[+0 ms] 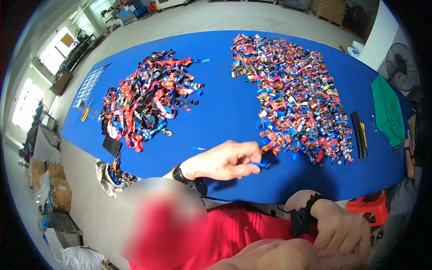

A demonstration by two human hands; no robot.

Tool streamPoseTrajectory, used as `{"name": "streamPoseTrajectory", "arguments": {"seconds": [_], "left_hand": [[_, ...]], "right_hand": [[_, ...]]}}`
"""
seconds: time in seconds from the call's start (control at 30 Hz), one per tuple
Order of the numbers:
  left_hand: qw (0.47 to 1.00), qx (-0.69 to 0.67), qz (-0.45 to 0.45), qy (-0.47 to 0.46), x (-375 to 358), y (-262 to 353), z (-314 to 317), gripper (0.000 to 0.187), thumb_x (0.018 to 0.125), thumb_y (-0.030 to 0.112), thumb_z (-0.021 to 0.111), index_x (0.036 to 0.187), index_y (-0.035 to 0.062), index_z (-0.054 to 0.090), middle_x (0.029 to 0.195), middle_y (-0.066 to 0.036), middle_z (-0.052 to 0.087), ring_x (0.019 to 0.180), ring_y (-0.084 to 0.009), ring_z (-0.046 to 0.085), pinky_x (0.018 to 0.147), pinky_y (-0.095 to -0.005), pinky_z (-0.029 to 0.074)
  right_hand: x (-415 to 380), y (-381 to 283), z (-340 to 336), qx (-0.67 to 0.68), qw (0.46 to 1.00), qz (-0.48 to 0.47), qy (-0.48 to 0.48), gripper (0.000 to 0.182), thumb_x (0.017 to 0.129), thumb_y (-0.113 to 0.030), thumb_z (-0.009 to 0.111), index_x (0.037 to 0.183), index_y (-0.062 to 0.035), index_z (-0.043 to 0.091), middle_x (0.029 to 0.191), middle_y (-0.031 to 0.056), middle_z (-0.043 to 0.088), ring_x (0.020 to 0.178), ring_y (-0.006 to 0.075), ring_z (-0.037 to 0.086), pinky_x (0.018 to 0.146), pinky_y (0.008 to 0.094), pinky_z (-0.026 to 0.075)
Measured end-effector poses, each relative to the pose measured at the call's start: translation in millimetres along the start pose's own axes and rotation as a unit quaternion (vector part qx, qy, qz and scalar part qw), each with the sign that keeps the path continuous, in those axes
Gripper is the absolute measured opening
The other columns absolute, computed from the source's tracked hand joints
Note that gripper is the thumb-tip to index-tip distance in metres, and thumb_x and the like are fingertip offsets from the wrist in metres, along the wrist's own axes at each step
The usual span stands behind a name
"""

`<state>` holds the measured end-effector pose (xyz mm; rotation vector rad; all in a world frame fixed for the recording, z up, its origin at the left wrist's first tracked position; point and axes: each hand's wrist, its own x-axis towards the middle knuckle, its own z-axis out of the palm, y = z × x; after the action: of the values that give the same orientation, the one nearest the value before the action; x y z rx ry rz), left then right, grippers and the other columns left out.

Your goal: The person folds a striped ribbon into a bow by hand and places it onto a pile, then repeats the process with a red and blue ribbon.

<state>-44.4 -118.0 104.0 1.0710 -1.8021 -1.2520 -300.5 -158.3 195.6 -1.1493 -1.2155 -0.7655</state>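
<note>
My left hand (227, 161), with a black strap at its wrist, reaches over the near part of the blue-covered table (216, 121). Its thumb and fingers pinch a short piece of blue ribbon (263, 165). Just beyond the fingertips begins a broad spread of small folded printed ribbon pieces (299, 99), laid in dense rows. A loose heap of ribbon straps (148, 94) lies farther left. Low in the view on the right is my right hand (342, 227), also with a black wristband. Its fingers are curled, and their tips and anything they hold are hidden.
A green crate (388, 110) and black and yellow strips (358, 135) lie on the right. Orange-handled scissors (85, 113) and a white wire rack (91, 84) lie far left. Beside the right edge are another person's arm (409, 162), a red stool (371, 208) and a fan (401, 67).
</note>
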Motion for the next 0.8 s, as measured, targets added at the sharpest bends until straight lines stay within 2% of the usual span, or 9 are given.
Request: {"name": "streamPoseTrajectory", "arguments": {"seconds": [0.07, 0.17, 0.27, 0.3, 0.47, 0.53, 0.6, 0.73, 0.8], "left_hand": [[0.983, -0.182, -0.003, 0.027, 5.8, -7.4, -8.4, 0.015, 0.099, 0.016, 0.066, 0.104, 0.0050, 0.057, 0.081, -0.005, 0.069, 0.060, -0.0090, 0.057, 0.052, -0.0266, 0.045], [0.965, -0.236, -0.029, 0.109, 14.0, -36.7, -40.7, 0.014, 0.099, 0.009, 0.063, 0.110, 0.0062, 0.054, 0.083, -0.008, 0.070, 0.057, -0.0094, 0.059, 0.049, -0.0230, 0.045], [0.944, -0.277, -0.019, 0.179, 9.9, -71.8, -63.8, 0.026, 0.100, 0.012, 0.062, 0.123, 0.0065, 0.052, 0.079, -0.011, 0.069, 0.050, -0.0108, 0.057, 0.044, -0.0235, 0.042], [0.939, -0.285, -0.021, 0.191, 7.4, -83.7, -70.2, 0.027, 0.099, 0.012, 0.062, 0.124, 0.0064, 0.053, 0.079, -0.012, 0.069, 0.049, -0.0112, 0.057, 0.043, -0.0237, 0.042], [0.905, -0.345, -0.054, 0.243, -4.4, -126.8, -90.2, 0.021, 0.099, 0.015, 0.061, 0.114, 0.0008, 0.063, 0.083, -0.012, 0.070, 0.050, -0.0118, 0.057, 0.042, -0.0242, 0.045], [0.894, -0.381, -0.031, 0.233, -7.6, -141.9, -94.1, 0.028, 0.101, 0.019, 0.058, 0.121, -0.0008, 0.062, 0.094, -0.013, 0.072, 0.056, -0.0129, 0.062, 0.047, -0.0246, 0.050], [0.884, -0.405, -0.021, 0.232, -10.3, -151.8, -94.0, 0.031, 0.102, 0.021, 0.057, 0.123, -0.0012, 0.061, 0.102, -0.015, 0.072, 0.062, -0.0137, 0.065, 0.051, -0.0250, 0.053], [0.877, -0.419, -0.035, 0.234, -16.1, -160.4, -91.3, 0.035, 0.101, 0.022, 0.059, 0.127, -0.0015, 0.059, 0.111, -0.018, 0.072, 0.072, -0.0171, 0.069, 0.058, -0.0255, 0.055], [0.876, -0.424, -0.040, 0.224, -18.3, -163.3, -94.2, 0.035, 0.100, 0.020, 0.060, 0.126, -0.0031, 0.058, 0.110, -0.018, 0.072, 0.072, -0.0175, 0.071, 0.062, -0.0270, 0.058]], "right_hand": [[0.8, 6.0, -8.9, -0.019, 1.000, 0.013, 0.011, 0.019, 0.097, -0.026, 0.058, 0.102, -0.0177, 0.074, 0.085, 0.0098, 0.069, 0.059, 0.0221, 0.062, 0.058, 0.0339, 0.048], [4.5, 12.0, -15.1, -0.026, 0.993, 0.035, 0.108, 0.010, 0.087, -0.003, 0.063, 0.077, 0.0014, 0.062, 0.067, 0.0239, 0.065, 0.053, 0.0299, 0.065, 0.050, 0.0407, 0.055], [-0.2, 13.1, -37.6, -0.033, 0.991, 0.104, 0.078, 0.006, 0.087, 0.000, 0.065, 0.088, 0.0059, 0.064, 0.071, 0.0289, 0.067, 0.058, 0.0330, 0.069, 0.054, 0.0392, 0.059], [-3.2, 13.2, -38.4, -0.070, 0.984, 0.137, 0.094, 0.020, 0.097, -0.011, 0.061, 0.096, 0.0071, 0.068, 0.081, 0.0252, 0.070, 0.062, 0.0303, 0.070, 0.055, 0.0344, 0.055], [-6.9, 34.8, -40.6, -0.112, 0.950, 0.208, 0.204, 0.007, 0.093, -0.002, 0.065, 0.093, 0.0041, 0.063, 0.079, 0.0214, 0.071, 0.061, 0.0293, 0.070, 0.055, 0.0357, 0.058], [-10.5, 44.5, -37.7, -0.147, 0.937, 0.211, 0.238, 0.011, 0.094, -0.005, 0.064, 0.089, 0.0032, 0.060, 0.075, 0.0189, 0.071, 0.059, 0.0287, 0.069, 0.053, 0.0363, 0.058], [-14.9, 53.5, -47.3, -0.123, 0.943, 0.239, 0.196, 0.014, 0.094, -0.007, 0.062, 0.092, 0.0046, 0.054, 0.066, 0.0145, 0.067, 0.051, 0.0268, 0.066, 0.048, 0.0351, 0.055], [-18.9, 73.2, -41.0, -0.200, 0.885, 0.305, 0.290, 0.014, 0.091, -0.003, 0.057, 0.093, 0.0092, 0.051, 0.061, 0.0159, 0.063, 0.043, 0.0213, 0.058, 0.043, 0.0312, 0.049], [-25.5, 85.8, -33.4, -0.231, 0.827, 0.354, 0.369, 0.012, 0.090, -0.002, 0.056, 0.090, 0.0091, 0.052, 0.061, 0.0152, 0.062, 0.043, 0.0185, 0.055, 0.042, 0.0298, 0.046]]}}
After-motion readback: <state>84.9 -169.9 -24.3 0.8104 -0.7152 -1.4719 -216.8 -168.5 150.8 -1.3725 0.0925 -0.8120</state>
